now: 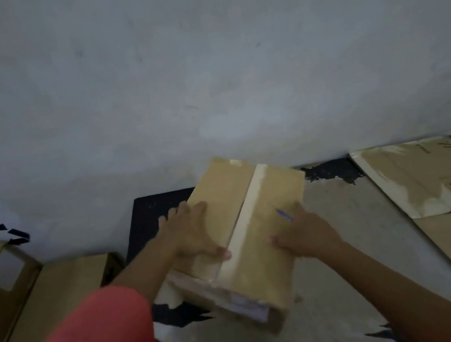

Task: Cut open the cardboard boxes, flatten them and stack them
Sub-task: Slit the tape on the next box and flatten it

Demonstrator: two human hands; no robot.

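The brown cardboard box (pixel 266 191) is in the middle, close in front of the person, and both hands are on it. It is tilted, with its far end pointing up and to the left. A pale strip of tape (pixel 250 205) runs down the middle of its top, from the far end to the near end. The tape is not cut. On the near side of the box there is a white label (pixel 248 304), too blurry to read.

The left hand (pixel 193 235) lies flat on the top of the box, left of the tape. Its fingers are spread out and straight, and its thumb touches the edge of the tape. The right hand (pixel 305 235) rests on the top of the box, right of the tape. Its fingers are curled, and a thin blue tool (pixel 284 214) sticks out of it toward the far end. I cannot tell what kind of tool it is.

Under the box is a dark surface (pixel 362 238) with lots of paint peeled off. To the right, a big flat piece of cardboard (pixel 414 176) lies on it, well apart from the box. To the left are two more brown boxes (pixel 60 291), side by side. Behind them are black recycling arrows (pixel 0 231). A grey wall (pixel 202 71) fills the top. Pink cloth (pixel 102 332) covers the lower left corner.
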